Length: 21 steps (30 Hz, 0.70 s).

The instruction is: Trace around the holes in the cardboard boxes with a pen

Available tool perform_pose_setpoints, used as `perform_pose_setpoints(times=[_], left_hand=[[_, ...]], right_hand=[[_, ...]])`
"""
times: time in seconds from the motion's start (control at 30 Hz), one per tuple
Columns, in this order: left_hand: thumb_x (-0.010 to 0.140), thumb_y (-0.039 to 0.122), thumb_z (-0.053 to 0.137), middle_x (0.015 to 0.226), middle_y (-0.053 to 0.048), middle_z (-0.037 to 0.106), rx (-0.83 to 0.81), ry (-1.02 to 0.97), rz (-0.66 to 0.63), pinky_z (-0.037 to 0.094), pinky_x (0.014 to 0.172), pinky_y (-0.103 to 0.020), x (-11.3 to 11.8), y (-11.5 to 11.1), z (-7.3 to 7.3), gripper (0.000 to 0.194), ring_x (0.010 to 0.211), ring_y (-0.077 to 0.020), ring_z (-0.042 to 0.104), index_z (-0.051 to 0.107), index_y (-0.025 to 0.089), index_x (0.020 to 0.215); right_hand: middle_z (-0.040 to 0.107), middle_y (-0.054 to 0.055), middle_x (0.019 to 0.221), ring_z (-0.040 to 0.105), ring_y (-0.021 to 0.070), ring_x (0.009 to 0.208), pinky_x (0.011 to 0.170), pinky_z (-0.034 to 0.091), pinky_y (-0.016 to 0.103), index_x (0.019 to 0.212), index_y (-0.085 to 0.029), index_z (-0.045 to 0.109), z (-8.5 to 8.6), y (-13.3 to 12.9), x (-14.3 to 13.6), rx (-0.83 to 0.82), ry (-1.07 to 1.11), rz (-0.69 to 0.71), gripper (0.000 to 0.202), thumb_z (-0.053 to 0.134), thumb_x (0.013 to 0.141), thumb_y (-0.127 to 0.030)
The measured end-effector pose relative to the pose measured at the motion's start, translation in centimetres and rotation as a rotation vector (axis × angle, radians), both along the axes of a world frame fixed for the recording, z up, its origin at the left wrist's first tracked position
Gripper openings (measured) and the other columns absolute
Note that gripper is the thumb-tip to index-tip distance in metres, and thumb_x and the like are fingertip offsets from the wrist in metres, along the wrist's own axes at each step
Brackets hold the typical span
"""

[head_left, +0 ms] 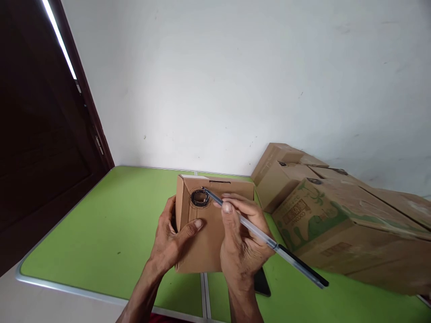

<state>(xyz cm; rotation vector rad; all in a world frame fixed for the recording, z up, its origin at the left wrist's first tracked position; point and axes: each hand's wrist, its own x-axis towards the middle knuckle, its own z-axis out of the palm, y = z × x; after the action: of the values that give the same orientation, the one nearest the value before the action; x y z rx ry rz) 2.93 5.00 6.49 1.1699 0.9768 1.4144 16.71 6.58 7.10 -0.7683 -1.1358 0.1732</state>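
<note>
A small brown cardboard box (202, 246) is held tilted up toward me over the table. My left hand (171, 240) grips its left side, the thumb lying on the front face and the fingers behind the edge. Between the thumb and fingers of my right hand (240, 233) is a pen (256, 231) with a clear barrel and its black cap on the back end. The pen's tip is at the upper right rim of a dark scribbled ring (191, 197) around a hole in the box. A narrow slot (220, 181) runs along the box's top edge.
The table (101, 220) is green with a metal rim and a centre seam. Several larger cardboard boxes (323, 224) stand on its right side, against a white wall (202, 80). A dark flat object (261, 283) lies partly under my right wrist. A dark door (43, 134) is at the left.
</note>
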Motion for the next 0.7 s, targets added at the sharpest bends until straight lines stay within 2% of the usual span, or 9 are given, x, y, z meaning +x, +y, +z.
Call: perform_pose_setpoints(times=[0.13,0.27,0.37,0.43,0.53,0.57,0.6,0.63,0.7], left_hand=[[0.085,0.053,0.091,0.134,-0.01,0.076,0.003,0.018,0.011,0.065,0.094,-0.042,0.1,0.0,0.0,0.067,0.115,-0.0308,0.075,0.065,0.025,0.14],[0.083,0.054,0.091,0.135,-0.011,0.075,0.014,0.045,0.044,0.065,0.095,-0.043,-0.3,0.4,-0.4,0.069,0.116,-0.032,0.075,0.066,0.024,0.14],[0.077,0.061,0.093,0.137,-0.016,0.074,-0.04,0.029,0.131,0.068,0.088,-0.048,-1.7,1.0,-1.1,0.081,0.114,-0.0358,0.075,0.063,0.022,0.142],[0.073,0.063,0.094,0.139,-0.018,0.073,-0.064,0.032,0.234,0.068,0.086,-0.049,-3.1,1.6,-1.7,0.087,0.114,-0.0369,0.075,0.062,0.022,0.143],[0.074,0.062,0.094,0.141,-0.015,0.072,-0.019,0.059,0.401,0.067,0.089,-0.047,-5.1,2.3,-2.2,0.083,0.117,-0.0356,0.073,0.063,0.024,0.141],[0.075,0.06,0.094,0.14,-0.014,0.073,0.006,0.06,0.444,0.066,0.09,-0.046,-5.6,2.4,-2.3,0.079,0.118,-0.0349,0.073,0.065,0.025,0.139],[0.076,0.059,0.094,0.139,-0.012,0.073,0.026,0.052,0.474,0.065,0.09,-0.045,-5.9,2.5,-2.3,0.076,0.119,-0.0343,0.072,0.066,0.025,0.137],[0.076,0.059,0.094,0.137,-0.012,0.074,0.04,0.041,0.491,0.065,0.09,-0.044,-6.0,2.5,-2.3,0.073,0.118,-0.034,0.072,0.067,0.025,0.135],[0.075,0.057,0.095,0.134,-0.011,0.075,0.044,0.021,0.488,0.065,0.091,-0.043,-6.1,2.4,-2.3,0.072,0.118,-0.0337,0.072,0.068,0.026,0.133]], right_hand=[[0.079,0.004,0.104,0.078,0.0211,0.097,0.082,0.063,0.033,0.105,-0.024,0.08,-0.2,-0.1,-0.4,-0.02,-0.041,0.029,0.007,0.077,0.1,-0.022],[0.078,0.003,0.101,0.076,0.02,0.097,0.08,0.064,0.032,0.101,-0.025,0.081,0.3,-0.2,-0.5,-0.023,-0.043,0.173,0.003,0.078,0.101,-0.024],[0.076,0.001,0.089,0.074,0.0169,0.078,0.071,0.063,0.031,0.092,-0.024,0.077,0.8,0.7,1.1,-0.029,0.202,0.23,0.021,0.075,0.104,-0.041],[0.071,-0.001,0.079,0.069,0.0153,0.067,0.064,0.06,0.029,0.086,-0.023,0.07,0.4,2.3,3.1,-0.07,0.319,0.121,0.039,0.071,0.104,-0.057],[0.058,-0.005,0.064,0.055,0.013,0.052,0.045,0.044,0.024,0.08,-0.021,0.064,-2.4,5.8,5.8,-0.329,0.015,-0.012,0.059,0.056,0.105,-0.075],[0.052,-0.007,0.06,0.048,0.0118,0.046,0.04,0.037,0.023,0.082,-0.021,0.064,-3.8,7.0,6.3,-0.477,-0.234,0.036,0.063,0.048,0.107,-0.076],[0.049,-0.008,0.056,0.041,0.0108,0.041,0.037,0.031,0.023,0.079,-0.02,0.066,-5.5,8.1,6.4,-0.537,-0.334,0.072,0.064,0.052,0.106,-0.076],[0.047,-0.008,0.054,0.039,0.0097,0.039,0.037,0.03,0.023,0.074,-0.019,0.065,-7.3,9.1,6.2,-0.569,-0.393,0.097,0.063,0.059,0.104,-0.074],[0.059,-0.006,0.065,0.054,0.0098,0.049,0.049,0.047,0.023,0.082,-0.016,0.069,-10.9,10.4,5.1,-0.613,-0.487,0.123,0.048,0.069,0.107,-0.058]])
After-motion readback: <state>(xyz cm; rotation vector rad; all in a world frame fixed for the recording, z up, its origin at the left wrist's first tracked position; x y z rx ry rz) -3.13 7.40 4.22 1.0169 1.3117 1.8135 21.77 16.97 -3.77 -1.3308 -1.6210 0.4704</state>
